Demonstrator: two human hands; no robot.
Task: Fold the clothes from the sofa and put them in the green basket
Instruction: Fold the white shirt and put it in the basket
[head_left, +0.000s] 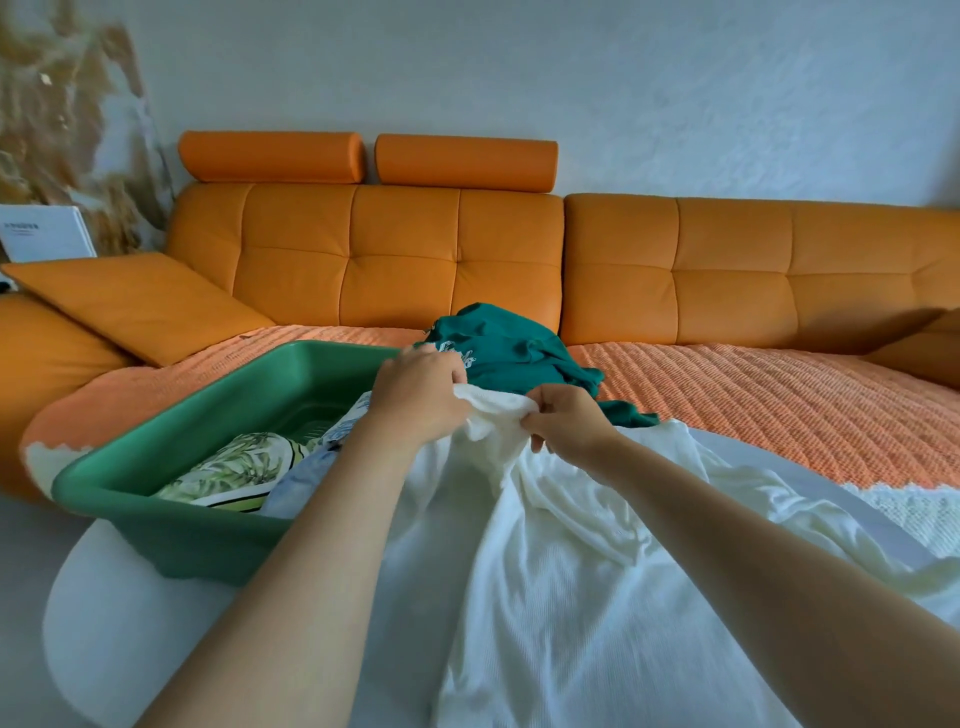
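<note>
**Both hands pinch the edge of a white garment on the sofa**

Two bare forearms reach forward from the bottom of the view over a white garment (597, 545), which lies spread and rumpled across the near part of the orange sofa (395, 260) and falls toward the camera. Its far edge is gathered up between the hands. On the left hand (421, 395), the grip is pressed together on a bunched fold of the white cloth, fingers curled over the top of it. On the right hand (566, 421), the grip is likewise pinching the same edge, thumb and fingers closed on the fabric just beside the left hand.

Just behind the hands, a dark green shirt (514, 353) with pale lettering sits crumpled in a heap on the orange ribbed seat cover (753, 395), touching the white garment's far edge.

To the left, the green basket (171, 431) rests tilted on the front of the seat, just beside the left forearm. Inside it lie a leaf-print piece (234, 467) and a light blue piece (306, 478), partly hidden by the arm.

An orange cushion (135, 301) leans at the left end of the sofa, well apart from the hands.
</note>
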